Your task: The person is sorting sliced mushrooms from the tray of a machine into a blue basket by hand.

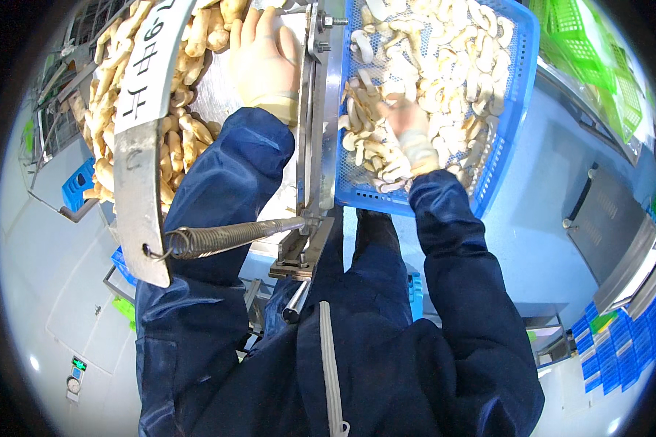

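My left hand, in a thin pale glove, lies palm down with fingers spread a little on a shiny metal work surface. Its fingertips are near whole pale-brown mushrooms, and what may be under the palm is hidden. Right beside it runs the upright metal frame of a slicing device. My right hand, also gloved and blurred by motion, is down among sliced mushrooms in a blue perforated plastic basket. Whether its fingers hold a slice cannot be made out.
A curved metal bar bearing a written label stands over the mushroom heap at left. A coil spring joins it to the slicer frame. Green crates stand at upper right, a grey metal cabinet at right.
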